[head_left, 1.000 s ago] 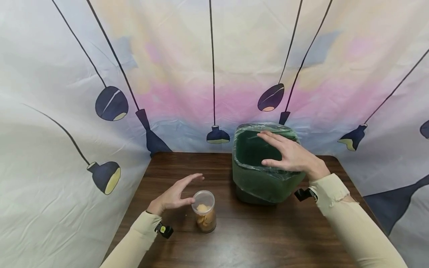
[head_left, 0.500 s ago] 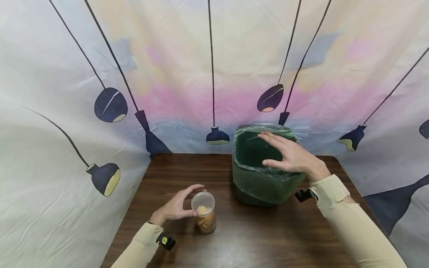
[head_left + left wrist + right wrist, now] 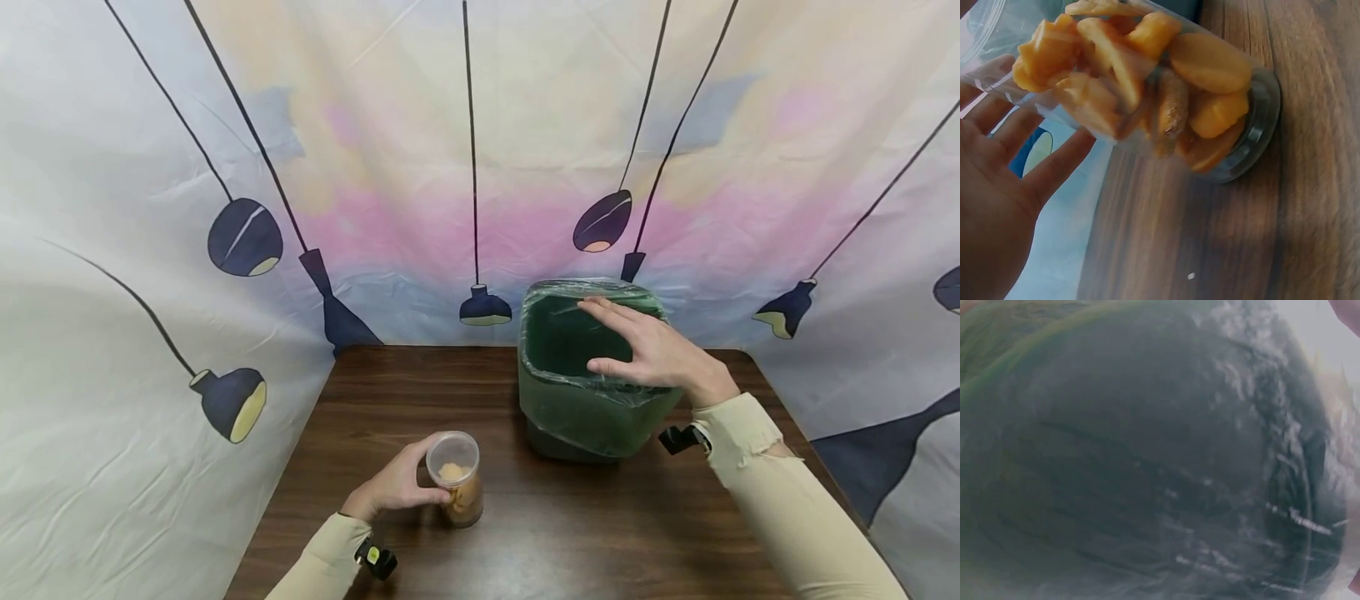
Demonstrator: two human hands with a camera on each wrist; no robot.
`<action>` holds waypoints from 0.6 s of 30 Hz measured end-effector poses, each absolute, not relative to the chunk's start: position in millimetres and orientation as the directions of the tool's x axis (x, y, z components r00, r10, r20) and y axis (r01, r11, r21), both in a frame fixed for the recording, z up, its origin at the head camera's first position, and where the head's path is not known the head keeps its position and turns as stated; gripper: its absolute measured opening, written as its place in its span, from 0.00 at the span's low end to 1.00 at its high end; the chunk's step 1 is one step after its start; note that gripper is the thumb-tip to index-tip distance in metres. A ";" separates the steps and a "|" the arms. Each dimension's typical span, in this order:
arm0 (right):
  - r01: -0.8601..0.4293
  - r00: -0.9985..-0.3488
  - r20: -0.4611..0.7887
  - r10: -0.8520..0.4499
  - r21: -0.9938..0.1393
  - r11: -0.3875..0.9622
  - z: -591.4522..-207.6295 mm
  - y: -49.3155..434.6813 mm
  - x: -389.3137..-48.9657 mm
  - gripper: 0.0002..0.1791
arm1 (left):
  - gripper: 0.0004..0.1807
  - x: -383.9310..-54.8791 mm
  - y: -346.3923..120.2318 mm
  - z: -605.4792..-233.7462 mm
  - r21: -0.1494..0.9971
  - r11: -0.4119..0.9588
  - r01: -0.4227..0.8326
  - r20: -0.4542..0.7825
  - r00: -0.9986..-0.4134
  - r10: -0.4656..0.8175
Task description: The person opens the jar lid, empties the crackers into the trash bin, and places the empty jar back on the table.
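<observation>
A clear jar (image 3: 457,479) stands upright on the brown wood table, part filled with golden-orange snack pieces (image 3: 1204,62). My left hand (image 3: 405,483) is round the jar's left side, thumb on the near side near the rim and fingers behind it. The left wrist view shows this hand's fingers (image 3: 1063,162) reaching behind the clear wall. Over the mouth of a green bin (image 3: 585,417), my right hand (image 3: 648,346) hovers with fingers extended and thumb apart, holding nothing. The right wrist view is filled by the bin's dark, film-lined inside (image 3: 1147,456).
Clear plastic film (image 3: 637,392) wraps the bin's rim and hangs down its side. The wood table (image 3: 570,542) ends at a hanging cloth (image 3: 405,167) printed with lamps. A small pale crumb (image 3: 1191,275) lies on the table beside the jar.
My left hand has moved right and toward me, from beside the jar to round it, its fingers going behind. The right hand and the bin have stayed in place.
</observation>
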State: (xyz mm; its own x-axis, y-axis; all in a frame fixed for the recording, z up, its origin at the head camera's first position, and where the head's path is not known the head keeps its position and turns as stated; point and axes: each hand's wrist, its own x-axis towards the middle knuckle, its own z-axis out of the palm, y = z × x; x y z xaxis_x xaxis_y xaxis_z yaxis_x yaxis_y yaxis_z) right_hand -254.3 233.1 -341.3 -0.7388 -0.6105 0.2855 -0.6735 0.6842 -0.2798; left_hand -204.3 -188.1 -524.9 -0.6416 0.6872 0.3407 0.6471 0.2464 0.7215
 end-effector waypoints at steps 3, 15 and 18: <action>-0.680 -0.733 0.292 -0.615 -0.282 0.677 -341.8 233.0 -254.7 0.45 | 0.44 -209.7 -192.3 -540.7 0.769 0.211 0.603 0.339 -0.665 0.665; -0.712 -0.701 0.324 -0.635 -0.270 0.649 -347.6 230.6 -248.2 0.44 | 0.42 -202.6 -187.8 -559.4 0.854 0.099 0.511 0.358 -0.715 0.601; -0.741 -0.669 0.363 -0.649 -0.260 0.618 -348.5 228.8 -247.0 0.44 | 0.41 -201.6 -187.1 -560.9 0.857 0.104 0.504 0.355 -0.725 0.590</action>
